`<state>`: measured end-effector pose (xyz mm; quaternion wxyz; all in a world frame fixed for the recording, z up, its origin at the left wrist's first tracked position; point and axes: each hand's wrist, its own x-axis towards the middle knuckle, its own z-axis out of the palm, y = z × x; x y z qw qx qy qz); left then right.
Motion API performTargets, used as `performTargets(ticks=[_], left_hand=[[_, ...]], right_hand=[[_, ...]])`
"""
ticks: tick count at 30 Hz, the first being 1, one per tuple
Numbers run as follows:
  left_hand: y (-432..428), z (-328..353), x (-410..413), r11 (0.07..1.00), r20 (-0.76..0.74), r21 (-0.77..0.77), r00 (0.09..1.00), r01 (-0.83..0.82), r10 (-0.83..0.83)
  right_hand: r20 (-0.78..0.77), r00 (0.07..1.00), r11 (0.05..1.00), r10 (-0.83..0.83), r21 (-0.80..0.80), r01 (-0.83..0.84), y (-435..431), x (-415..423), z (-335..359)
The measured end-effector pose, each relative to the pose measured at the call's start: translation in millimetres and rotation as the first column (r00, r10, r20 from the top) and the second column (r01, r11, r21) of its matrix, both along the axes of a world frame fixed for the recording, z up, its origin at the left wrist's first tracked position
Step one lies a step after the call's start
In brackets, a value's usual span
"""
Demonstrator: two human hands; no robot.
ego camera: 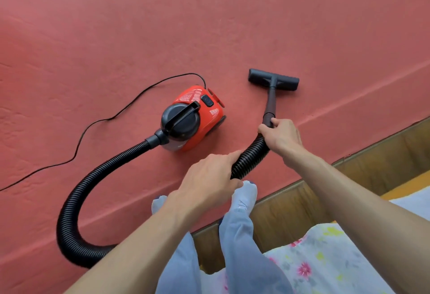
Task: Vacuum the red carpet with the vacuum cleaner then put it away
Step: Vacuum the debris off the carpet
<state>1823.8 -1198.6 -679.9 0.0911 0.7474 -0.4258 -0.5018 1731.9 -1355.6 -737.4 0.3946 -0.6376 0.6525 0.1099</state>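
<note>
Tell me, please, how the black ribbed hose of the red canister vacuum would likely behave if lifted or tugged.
The black ribbed hose probably flexes easily: it lies in a wide loop on the red carpet. Lifted, it would likely sag between the gripping left hand and the small red canister body. A hard tug might drag that body along.

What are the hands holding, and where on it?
The vacuum hose: the right hand grips its end where the wand joins, the left hand grips the ribbed part just below.
</note>
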Motion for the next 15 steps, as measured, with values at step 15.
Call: performTargets(ticks=[15], left_hand=[[171.1,-171.2,33.5,0.893,0.290,0.404,0.899,0.197,-0.329]], right_hand=[[-0.042,0.961,0.875,-0.274,0.403,0.267,177.6,48.1,-177.2]])
